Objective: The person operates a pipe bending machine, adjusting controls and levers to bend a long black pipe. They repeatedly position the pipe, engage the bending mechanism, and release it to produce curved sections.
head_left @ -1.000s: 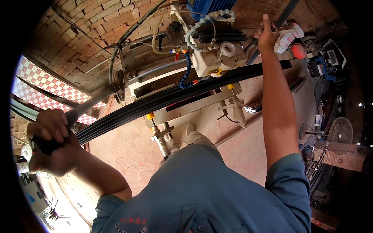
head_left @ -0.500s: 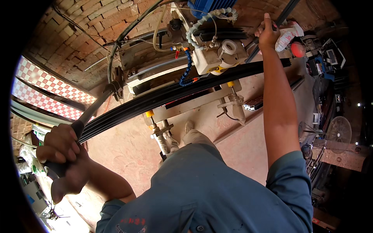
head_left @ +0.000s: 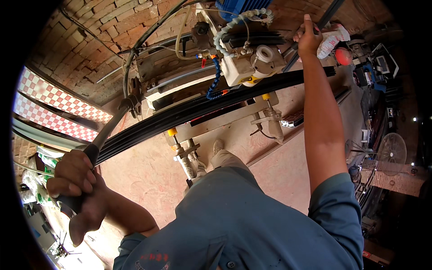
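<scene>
My left hand [head_left: 78,189] is wrapped round the dark grip of a long lever [head_left: 107,135], which runs up to a pivot on the machine frame. Far off at the upper right, my right hand [head_left: 309,38] closes round a dark bar [head_left: 330,15] that slants past it, one finger sticking up. Between the hands lies a bundle of long black profiles [head_left: 180,119] across the machine, under a white machine head [head_left: 238,72]. A blue jointed coolant hose [head_left: 217,78] hangs down by that head. Two yellow-tipped clamps [head_left: 172,132] stand on the near side of the bundle.
A blue motor [head_left: 240,6] sits behind the head against a brick wall [head_left: 99,31]. Red-and-white checkered panels [head_left: 63,103] stand at the left. Beyond my right arm are a red round object [head_left: 343,57] and a standing fan [head_left: 391,150]. My foot [head_left: 218,145] is near the machine.
My left hand and the lever's grip end have shifted slightly right and down. The right hand still grips the dark bar in almost the same place.
</scene>
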### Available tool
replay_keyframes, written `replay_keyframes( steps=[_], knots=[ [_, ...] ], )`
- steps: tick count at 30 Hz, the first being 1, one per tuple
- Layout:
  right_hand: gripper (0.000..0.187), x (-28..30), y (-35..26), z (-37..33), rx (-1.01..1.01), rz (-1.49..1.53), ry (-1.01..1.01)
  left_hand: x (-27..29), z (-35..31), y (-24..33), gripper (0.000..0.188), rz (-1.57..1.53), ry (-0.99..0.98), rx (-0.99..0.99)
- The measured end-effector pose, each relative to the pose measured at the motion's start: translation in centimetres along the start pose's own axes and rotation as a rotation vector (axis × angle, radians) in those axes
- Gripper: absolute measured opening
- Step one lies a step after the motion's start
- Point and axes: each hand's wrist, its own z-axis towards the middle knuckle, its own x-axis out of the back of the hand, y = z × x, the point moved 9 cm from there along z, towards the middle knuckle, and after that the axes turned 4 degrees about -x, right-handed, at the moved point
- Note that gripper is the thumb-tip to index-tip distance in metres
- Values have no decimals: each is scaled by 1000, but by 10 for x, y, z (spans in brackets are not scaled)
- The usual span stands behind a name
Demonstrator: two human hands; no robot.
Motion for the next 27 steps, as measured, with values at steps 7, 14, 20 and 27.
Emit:
replay_keyframes(
  steps=[7, 14, 20, 27],
  knots=[
    [44, -8, -10, -9, 12, -7, -49, 0, -3, 0, 77, 11, -13, -23],
    [43, -14, -9, -7, 24, 43, -61, 5, -6, 5, 79, 19, -6, -38],
    [43, -5, -3, -5, 9, 45, -26, -4, -37, 13, 81, 6, -54, -30],
    [45, 0, 8, 3, 10, 49, -50, -25, -58, 35, 64, 149, -85, -69]
  ],
)
